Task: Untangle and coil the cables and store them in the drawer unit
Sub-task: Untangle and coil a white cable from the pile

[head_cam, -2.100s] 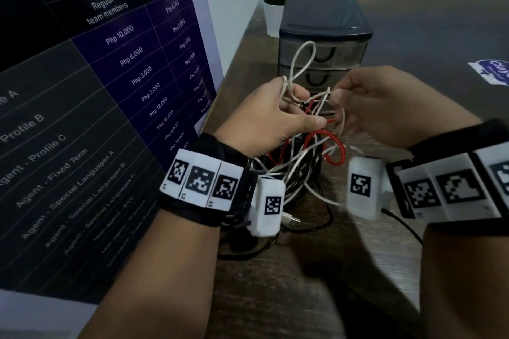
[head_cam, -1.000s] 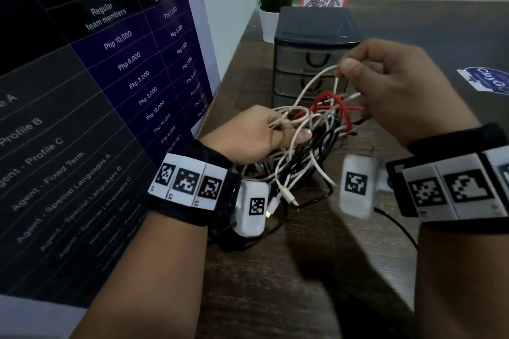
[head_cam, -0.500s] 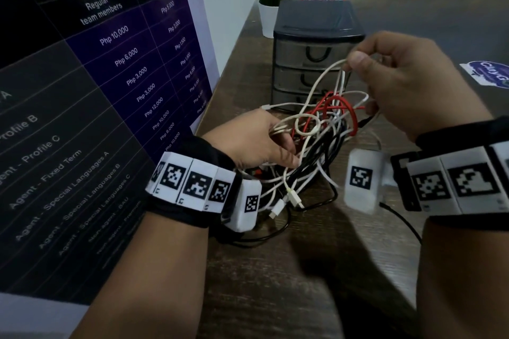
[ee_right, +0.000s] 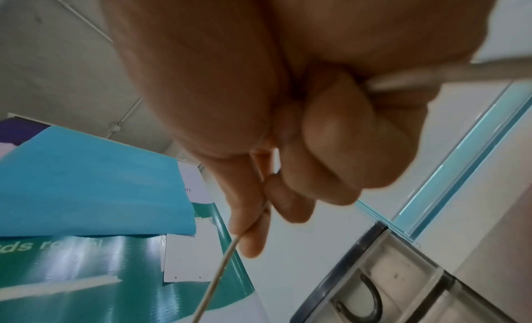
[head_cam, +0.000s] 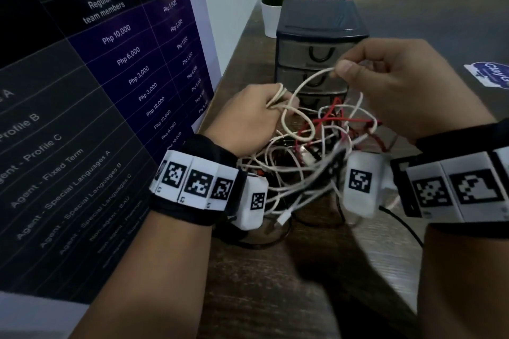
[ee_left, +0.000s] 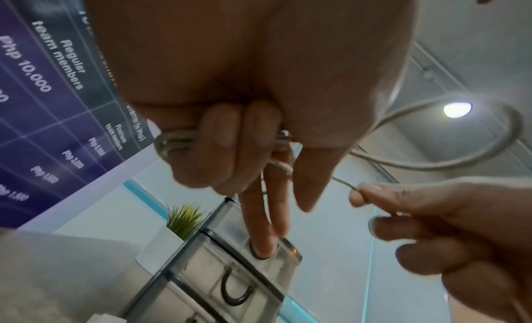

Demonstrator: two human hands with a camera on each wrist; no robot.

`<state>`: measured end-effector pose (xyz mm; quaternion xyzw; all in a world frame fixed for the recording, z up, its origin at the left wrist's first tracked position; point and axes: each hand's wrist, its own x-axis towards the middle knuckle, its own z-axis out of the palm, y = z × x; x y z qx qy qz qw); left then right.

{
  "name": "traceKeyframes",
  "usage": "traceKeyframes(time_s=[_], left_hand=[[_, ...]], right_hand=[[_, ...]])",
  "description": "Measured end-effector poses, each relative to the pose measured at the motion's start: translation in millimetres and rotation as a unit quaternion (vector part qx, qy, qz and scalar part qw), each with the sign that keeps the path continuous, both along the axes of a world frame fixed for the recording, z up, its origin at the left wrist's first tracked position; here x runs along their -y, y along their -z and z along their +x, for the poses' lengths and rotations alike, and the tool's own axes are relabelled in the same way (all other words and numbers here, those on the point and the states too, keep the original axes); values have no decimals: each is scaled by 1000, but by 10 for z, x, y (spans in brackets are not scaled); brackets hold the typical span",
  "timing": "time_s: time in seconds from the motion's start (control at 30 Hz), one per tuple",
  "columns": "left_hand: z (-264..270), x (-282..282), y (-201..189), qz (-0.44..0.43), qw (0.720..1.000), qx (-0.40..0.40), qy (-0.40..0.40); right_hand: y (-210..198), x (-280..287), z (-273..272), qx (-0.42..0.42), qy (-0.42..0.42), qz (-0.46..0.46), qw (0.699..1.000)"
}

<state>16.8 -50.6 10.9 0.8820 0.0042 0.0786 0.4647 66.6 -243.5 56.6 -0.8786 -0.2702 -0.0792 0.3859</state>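
The white cable [head_cam: 301, 85] arcs between the two hands, its free run lying left to right above the rest of the tangle [head_cam: 316, 162] on the table [head_cam: 275, 283]. The left hand [head_cam: 248, 121] has two fingers curled round a few gathered loops of it – the other fingers stick out straight in the left wrist view – while the right hand [head_cam: 394, 82] pinches the same strand between thumb and forefinger, higher and a little farther back, just in front of the drawer unit [head_cam: 319, 33]. So the length to be wound next lies to the right of the started coil, and the right hand is the one placed to feed it over. Below, white, red and black leads are knotted together between the wrists, and the white one looks threaded through them – pulling upward may drag the heap. The drawer unit stands toward the table's far edge, drawers closed; open tabletop lies to its right and toward the near edge, a standing poster [head_cam: 96, 91] hems the left edge
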Motion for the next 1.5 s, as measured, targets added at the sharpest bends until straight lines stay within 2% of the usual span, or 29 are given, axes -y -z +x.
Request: traceKeyframes(time_s=[0.1,0.23,0.4,0.47,0.57,0.63,0.73,0.83,0.93,1.07,1.2,1.3,1.4,1.5], left_hand=[[-47,12,-93,-92,994,57,-16],[-162,17,-219,-172,982,66,43],[-174,-62,-216,-122,992,31,29],[-156,-114,-193,-123,992,29,-5],[-120,-185,-186,-212,975,35,-51],[-110,-182,-204,-277,960,38,-34],[-86,-129,-219,-319,946,50,-21],[-37,-60,-228,-371,928,27,-8],[-23,-26,-241,-389,921,19,-9],[-80,19,-246,-372,926,51,-27],[-129,36,-284,-377,924,58,8],[-135,2,-306,-367,927,68,28],[-133,-19,-321,-363,929,73,24],[-125,-27,-322,-345,932,103,-30]], right_hand=[[-52,24,-51,18,9,39,999],[-130,30,-130,72,24,108,991],[-237,132,-90,124,98,242,957],[-254,229,-76,143,114,257,949],[-229,281,-82,141,133,249,949],[-204,232,-70,119,124,215,961],[-137,120,-51,56,93,86,990],[-101,-4,-116,-4,39,-10,999],[-95,-148,-189,-35,-4,-49,998],[-89,-306,-310,-77,-95,-45,991],[2,-393,-288,-47,-69,-3,996],[71,-378,-202,-36,-16,2,999],[153,-347,-95,-67,38,-42,996],[195,-286,-37,-99,61,-100,988]])
